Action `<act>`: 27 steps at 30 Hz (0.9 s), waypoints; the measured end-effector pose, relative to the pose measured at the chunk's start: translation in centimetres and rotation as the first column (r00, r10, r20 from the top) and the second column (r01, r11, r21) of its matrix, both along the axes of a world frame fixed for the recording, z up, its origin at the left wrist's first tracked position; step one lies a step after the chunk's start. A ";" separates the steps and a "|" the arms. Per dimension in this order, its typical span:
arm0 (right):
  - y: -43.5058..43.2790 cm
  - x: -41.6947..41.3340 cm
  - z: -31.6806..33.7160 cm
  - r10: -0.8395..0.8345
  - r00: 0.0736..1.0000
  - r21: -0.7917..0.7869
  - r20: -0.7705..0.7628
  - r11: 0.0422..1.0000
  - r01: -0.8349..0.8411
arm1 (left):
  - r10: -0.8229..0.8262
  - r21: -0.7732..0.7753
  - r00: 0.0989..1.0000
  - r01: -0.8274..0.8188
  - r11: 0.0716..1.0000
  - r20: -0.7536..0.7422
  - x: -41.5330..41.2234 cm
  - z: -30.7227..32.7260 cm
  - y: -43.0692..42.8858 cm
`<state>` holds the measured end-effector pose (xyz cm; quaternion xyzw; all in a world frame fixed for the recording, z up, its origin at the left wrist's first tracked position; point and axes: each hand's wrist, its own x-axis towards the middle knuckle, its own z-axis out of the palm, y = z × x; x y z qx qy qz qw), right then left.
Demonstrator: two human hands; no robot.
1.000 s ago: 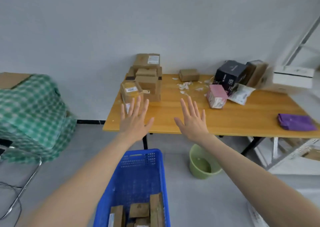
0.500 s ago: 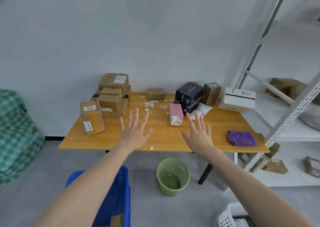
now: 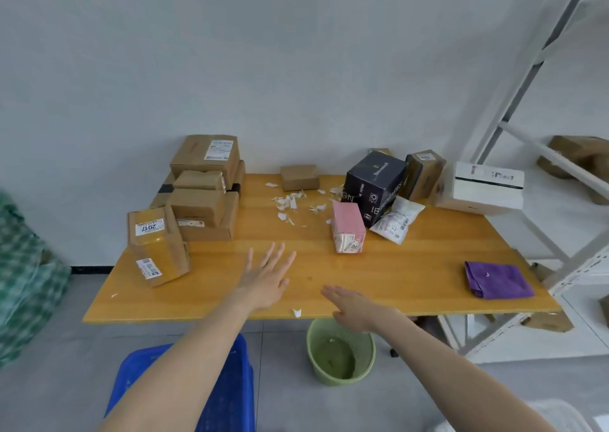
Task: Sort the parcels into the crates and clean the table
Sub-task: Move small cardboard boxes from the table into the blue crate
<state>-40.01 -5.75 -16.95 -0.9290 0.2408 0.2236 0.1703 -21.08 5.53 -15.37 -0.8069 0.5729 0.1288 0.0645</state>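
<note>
A wooden table (image 3: 412,267) carries a stack of brown cardboard parcels (image 3: 204,188) at the back left, with one labelled brown parcel (image 3: 158,247) leaning in front. A small brown box (image 3: 299,177) sits at the back. A pink box (image 3: 347,230), a black box (image 3: 375,184), a white pouch (image 3: 397,219), another brown parcel (image 3: 425,173) and a white box (image 3: 484,189) lie to the right. Torn paper scraps (image 3: 293,202) litter the middle. My left hand (image 3: 267,278) hovers open over the table's front. My right hand (image 3: 354,306) is open, flat at the front edge. Both hold nothing.
A purple cloth (image 3: 497,280) lies at the table's right front. On the floor stand a blue crate (image 3: 227,398) and a green bin (image 3: 339,352). A white shelf rack (image 3: 560,174) with boxes is at the right, a green checked bundle (image 3: 23,277) at the left.
The view has swung right and closer to the table. My right hand has dropped and turned flatter toward the table's front edge; my left hand stays spread over the table.
</note>
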 end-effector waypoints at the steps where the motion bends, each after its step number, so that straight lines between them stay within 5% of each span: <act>1: 0.2 1.2 -1.5 0.017 0.999 0.015 -0.028 1.000 -0.016 | -0.007 0.021 1.000 0.007 1.000 -0.002 0.7 -0.6 -0.4; 10: 2.2 6.9 -9.9 0.151 0.961 0.077 -0.233 0.988 -0.136 | 0.004 0.223 0.997 0.014 0.975 -0.078 4.9 -6.3 -0.3; 27: -10.6 18.4 -9.4 -0.037 0.986 0.160 -0.164 0.985 0.064 | 0.103 0.322 0.990 -0.067 0.944 -0.098 14.8 -6.9 -9.2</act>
